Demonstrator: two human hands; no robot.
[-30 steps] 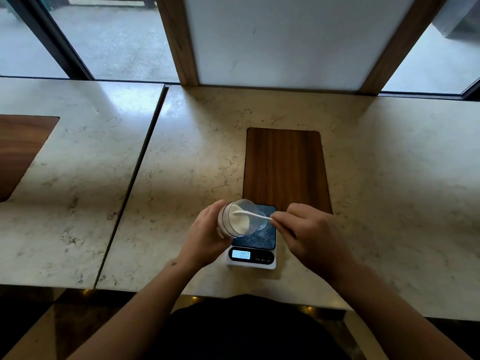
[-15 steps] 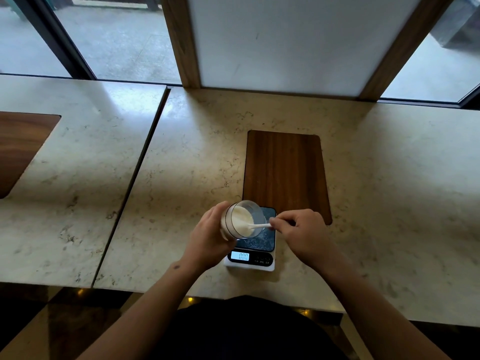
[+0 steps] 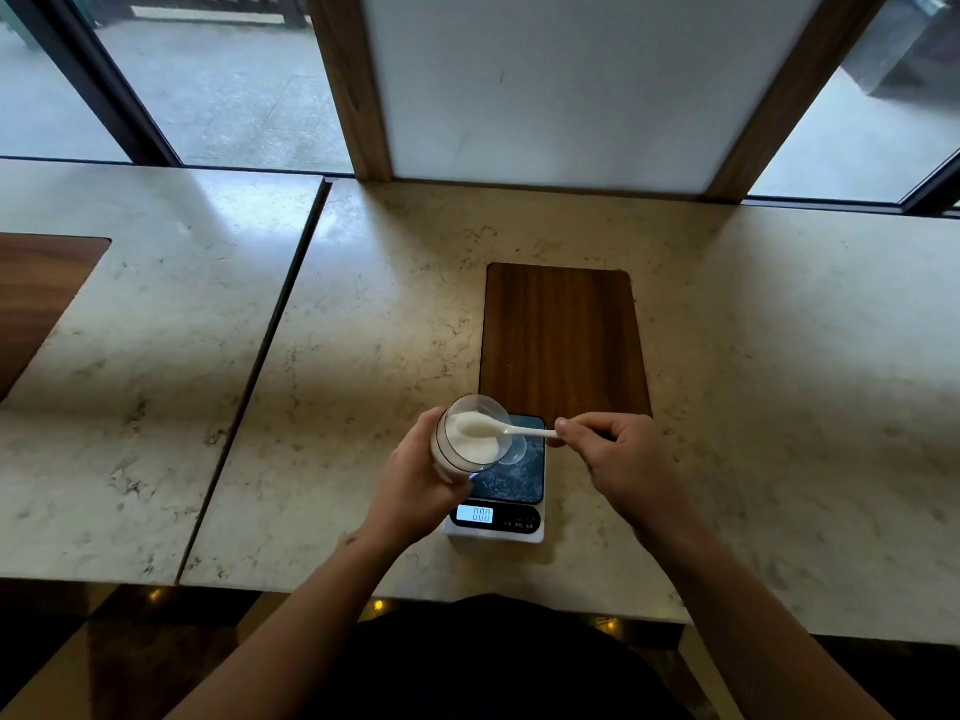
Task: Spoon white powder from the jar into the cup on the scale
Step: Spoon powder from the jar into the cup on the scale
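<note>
My left hand (image 3: 415, 475) grips a clear jar (image 3: 470, 433) of white powder, tilted with its mouth toward the right, over the left edge of the scale (image 3: 498, 504). My right hand (image 3: 618, 454) pinches the handle of a white spoon (image 3: 498, 430); its bowl sits inside the jar mouth, heaped with powder. A small clear cup (image 3: 515, 449) stands on the dark scale platform, mostly hidden behind the jar. The lit display reads 0.00.
A dark wooden inlay (image 3: 563, 340) lies just behind the scale in the marble table (image 3: 753, 381). A second table (image 3: 130, 356) stands to the left across a narrow gap. Window frames and a white panel rise at the far edge.
The spoon's bowl has come up out of the powder and now carries a heap at the jar mouth. My right hand has drawn slightly right.
</note>
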